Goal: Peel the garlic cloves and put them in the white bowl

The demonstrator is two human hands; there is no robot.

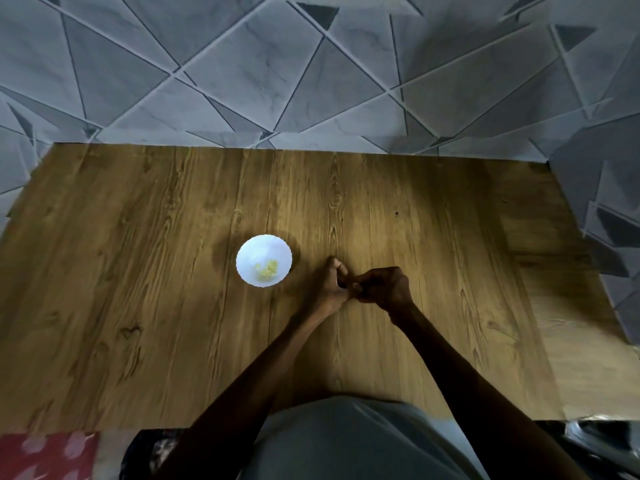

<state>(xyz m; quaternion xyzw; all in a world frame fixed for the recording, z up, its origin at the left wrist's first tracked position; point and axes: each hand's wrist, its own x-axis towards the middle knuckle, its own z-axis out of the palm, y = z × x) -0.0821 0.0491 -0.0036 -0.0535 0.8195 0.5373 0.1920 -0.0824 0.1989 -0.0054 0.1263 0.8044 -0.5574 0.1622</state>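
Note:
A small white bowl (249, 252) stands on the wooden table (138, 271), a little left of centre. Several pale yellow peeled garlic cloves (267, 270) lie in its near right part. Just to the right of the bowl my left hand (327, 289) and my right hand (386, 287) meet above the table with fingers curled. Between their fingertips they pinch a small garlic clove (356, 288), mostly hidden by the fingers. Neither hand touches the bowl.
A grey tiled wall with a triangle pattern (311, 81) rises behind the table's far edge and along its right side. A red patterned cloth (45, 455) shows below the table's near left edge. My grey-clothed lap (346, 441) is at the near edge.

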